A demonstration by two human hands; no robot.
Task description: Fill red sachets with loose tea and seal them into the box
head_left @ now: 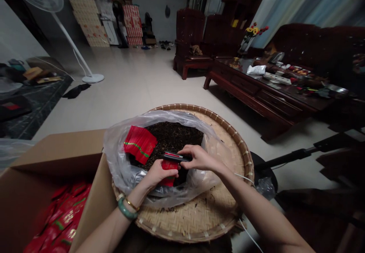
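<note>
Standing nearest, cardboard box (95,192): at the lower left, open, with many loose red packets (68,217) inside.
Woven tray (199,217): round, just beside the box; it carries an open plastic bag (116,165).
Left hand (160,174): a green bangle (125,208) is on its wrist; thumb and fingers are clamped on one red packet (170,165), above the opening of the bag.
Right hand (196,157): fingers are closed on a black device (171,157) with a red stripe, which lies across the upper end of this packet.
Both hands: close together; whether they touch, I cannot tell.
Bag contents: dark dry leaves (176,136), and at the left an overlapping row of red packets (140,143) with green stripe.
Floor, farther: a low wooden table (248,86) at the right, a white standing fan (70,42) at the left.
Back wall: stacked cartons (88,17) near it.
</note>
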